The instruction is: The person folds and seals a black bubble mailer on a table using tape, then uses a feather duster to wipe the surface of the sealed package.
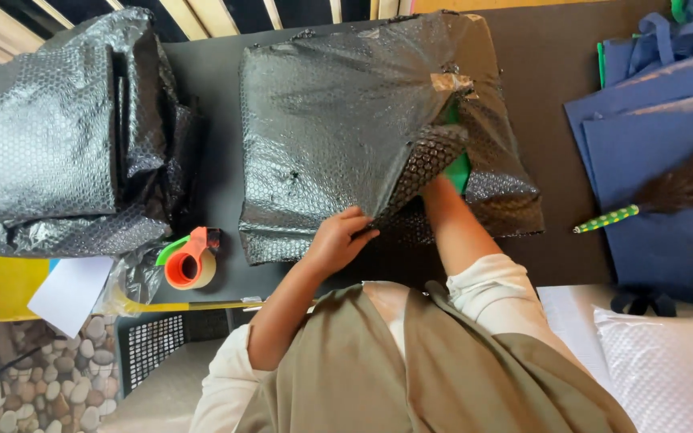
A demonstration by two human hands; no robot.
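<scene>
1. My left hand (337,240) pinches the near edge of the black bubble-wrap parcel (338,120), fingers curled on a flap.
2. My right hand is buried under that flap; I cannot tell how its fingers are set.
3. The parcel lies on the dark table (555,72).
4. An orange tape dispenser (192,261) sits just left of the parcel.
</scene>
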